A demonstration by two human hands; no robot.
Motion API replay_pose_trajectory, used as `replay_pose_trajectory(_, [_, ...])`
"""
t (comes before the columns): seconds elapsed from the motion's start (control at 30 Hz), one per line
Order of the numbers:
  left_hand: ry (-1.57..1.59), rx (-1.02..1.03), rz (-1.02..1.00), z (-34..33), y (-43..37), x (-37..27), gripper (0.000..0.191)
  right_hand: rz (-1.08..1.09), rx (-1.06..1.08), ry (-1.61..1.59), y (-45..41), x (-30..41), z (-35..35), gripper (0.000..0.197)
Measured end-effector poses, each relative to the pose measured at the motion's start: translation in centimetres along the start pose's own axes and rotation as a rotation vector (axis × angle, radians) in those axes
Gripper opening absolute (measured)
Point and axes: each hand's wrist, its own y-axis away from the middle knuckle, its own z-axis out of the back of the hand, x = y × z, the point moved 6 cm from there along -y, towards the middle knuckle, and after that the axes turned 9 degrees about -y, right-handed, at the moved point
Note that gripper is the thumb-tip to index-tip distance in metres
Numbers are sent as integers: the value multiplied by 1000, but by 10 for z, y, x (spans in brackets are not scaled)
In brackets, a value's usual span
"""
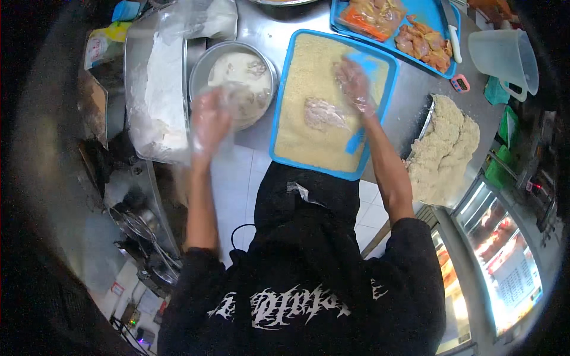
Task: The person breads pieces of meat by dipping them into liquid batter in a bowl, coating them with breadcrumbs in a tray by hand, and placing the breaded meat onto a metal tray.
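Observation:
A blue tray (275, 133) holds a layer of pale breadcrumbs (307, 66), with a flat coated piece of meat (324, 114) lying in it. My right hand (355, 84), in a clear plastic glove, is at the crumbs on the tray's right side, where bare blue shows beside it. Its fingers are blurred. My left hand (211, 116), also in clear plastic, is blurred by motion over the near left rim of a round metal pot (194, 73). White batter (229, 66) with pieces in it fills the pot. Whether the left fingers hold anything is unclear.
A metal pan (133, 129) of white flour (164, 89) stands left. Behind right, a blue tray (427, 12) carries raw meat (423, 42) and a white-handled knife (454, 42). Rightward are a red timer (459, 83), a plastic jug (503, 55) and heaped crumbs (445, 151).

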Motion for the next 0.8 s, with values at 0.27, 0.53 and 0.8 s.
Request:
replay_pose_trajectory(0.27, [-406, 175, -57, -77, -64, 103, 63, -30, -65, 71, 29, 28, 18, 40])
replay_pose_trajectory(0.53, [-425, 162, -209, -182, -116, 92, 31, 237, 369, -325, -22, 21, -36, 38])
replay_pose_trajectory(0.8, [-271, 160, -217, -116, -86, 96, 26, -274, 59, -305, 39, 12, 8, 40])
